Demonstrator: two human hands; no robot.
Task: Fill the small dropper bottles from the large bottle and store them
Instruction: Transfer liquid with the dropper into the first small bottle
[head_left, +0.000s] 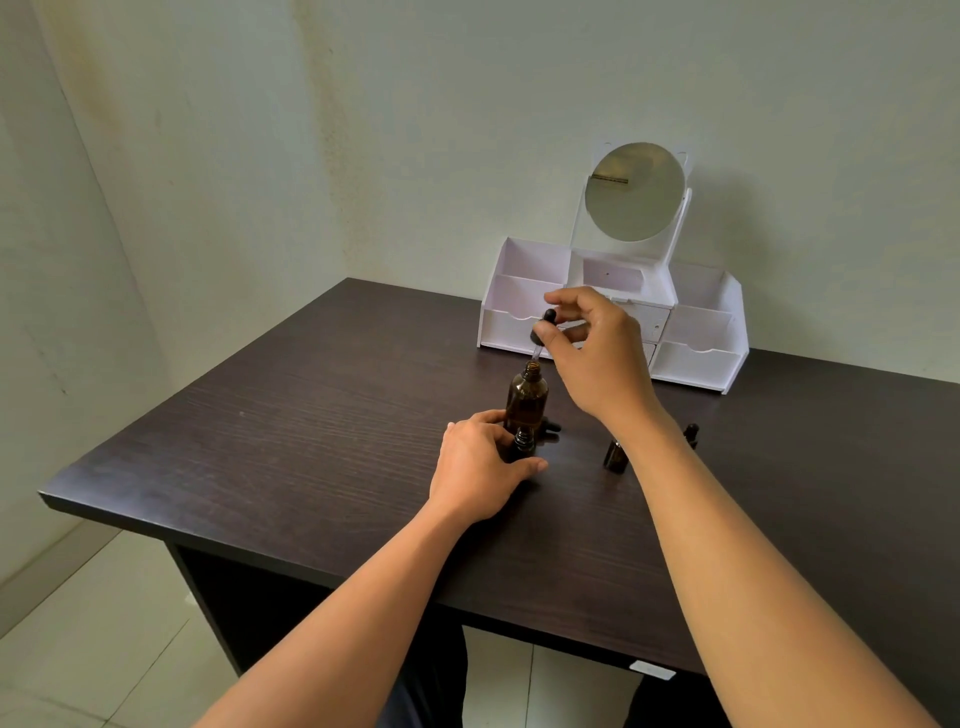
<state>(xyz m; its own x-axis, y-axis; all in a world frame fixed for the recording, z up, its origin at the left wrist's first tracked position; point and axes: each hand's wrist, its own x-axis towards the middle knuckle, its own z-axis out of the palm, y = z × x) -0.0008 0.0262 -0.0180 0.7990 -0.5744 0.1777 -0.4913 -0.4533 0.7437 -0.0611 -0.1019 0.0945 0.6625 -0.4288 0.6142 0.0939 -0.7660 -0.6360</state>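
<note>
Dark wood-grain table (311, 441) is standing in a pale-walled corner; I am viewing it from above through the head camera. White organizer (696, 358) with a round mirror (634, 192) is sitting at the far edge, about 1 o'clock from table centre. Large amber bottle (527, 397) is standing upright and uncapped near the centre. Right hand (597, 353) is hovering above it, thumb and forefinger pinching the black bulb of a dropper (543, 332). Its glass tip is pointing down at the bottle mouth; I cannot tell whether it is touching the rim. Left hand (483, 467) is resting on the table at 6 o'clock of the large bottle, fingers curling round a small dropper bottle (524, 441), open-necked, just in front of the big one. A second small bottle (616, 456) is standing at 4 o'clock, apart from both hands. A third bottle (691, 435), capped, is showing at 3 o'clock beyond the right forearm.
</note>
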